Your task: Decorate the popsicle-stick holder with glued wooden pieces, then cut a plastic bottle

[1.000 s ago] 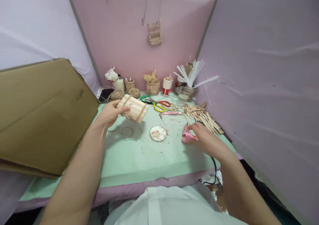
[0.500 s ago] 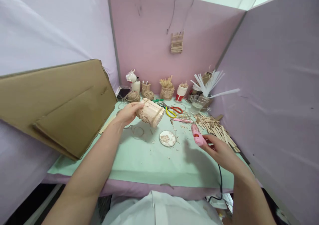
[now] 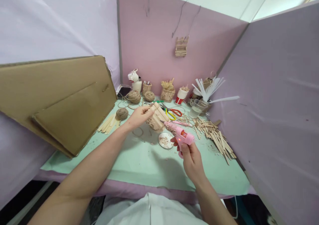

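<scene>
My left hand (image 3: 140, 115) is closed on a tilted wooden-stick cup (image 3: 157, 118), its side made of pale flat sticks. In my right hand (image 3: 190, 157) is a pink hot glue gun (image 3: 180, 134), fingers wrapped round its handle and a small orange light glowing on its body. The gun's nozzle points left at the cup's side; whether the tip touches it I cannot tell. Below the cup lies a white round dish (image 3: 165, 141) holding wood scraps. Red-handled scissors (image 3: 176, 112) and yellow-handled pliers (image 3: 170, 115) rest just behind.
Loose wooden sticks (image 3: 216, 133) are heaped at the right. A twine ball (image 3: 122, 114) sits by more sticks (image 3: 107, 124) at the left, near a large cardboard sheet (image 3: 67, 102). Along the back stand a stick-filled basket (image 3: 167, 91), a paper cup (image 3: 181, 95) and a plastic cup (image 3: 196, 108).
My right hand has brought the glue gun leftward from the right side to the cup, turning its nozzle toward it. My left hand and the cup have shifted slightly right.
</scene>
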The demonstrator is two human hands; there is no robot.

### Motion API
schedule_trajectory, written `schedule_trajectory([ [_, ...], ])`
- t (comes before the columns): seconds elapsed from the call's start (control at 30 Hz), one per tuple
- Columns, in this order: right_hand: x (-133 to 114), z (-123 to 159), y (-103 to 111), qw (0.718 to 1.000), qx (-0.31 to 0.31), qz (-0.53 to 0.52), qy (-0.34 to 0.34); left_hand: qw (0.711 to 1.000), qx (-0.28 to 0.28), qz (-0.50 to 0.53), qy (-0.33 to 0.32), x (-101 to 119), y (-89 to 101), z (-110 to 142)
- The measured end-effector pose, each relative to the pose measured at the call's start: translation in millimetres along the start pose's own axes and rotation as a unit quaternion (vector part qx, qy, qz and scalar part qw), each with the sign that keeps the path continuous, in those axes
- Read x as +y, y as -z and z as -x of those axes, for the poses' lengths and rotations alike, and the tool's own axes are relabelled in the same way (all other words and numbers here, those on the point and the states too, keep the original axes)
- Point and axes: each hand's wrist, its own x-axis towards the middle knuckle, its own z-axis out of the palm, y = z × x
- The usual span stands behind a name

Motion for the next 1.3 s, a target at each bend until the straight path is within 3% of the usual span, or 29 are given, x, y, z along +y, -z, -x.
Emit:
schedule_trajectory([
  [0.37,20.3,-4.6,-7.3,0.999,0.007,0.050,-0.006,0.998,-0.052,-0.021,-0.027,4.0,-2.7,2.7],
  [1.3,14.6,-2.6,-7.1,0.995,0.004,0.100,0.004,0.996,-0.066,-0.050,-0.042,5.7,-4.8,4.8],
])
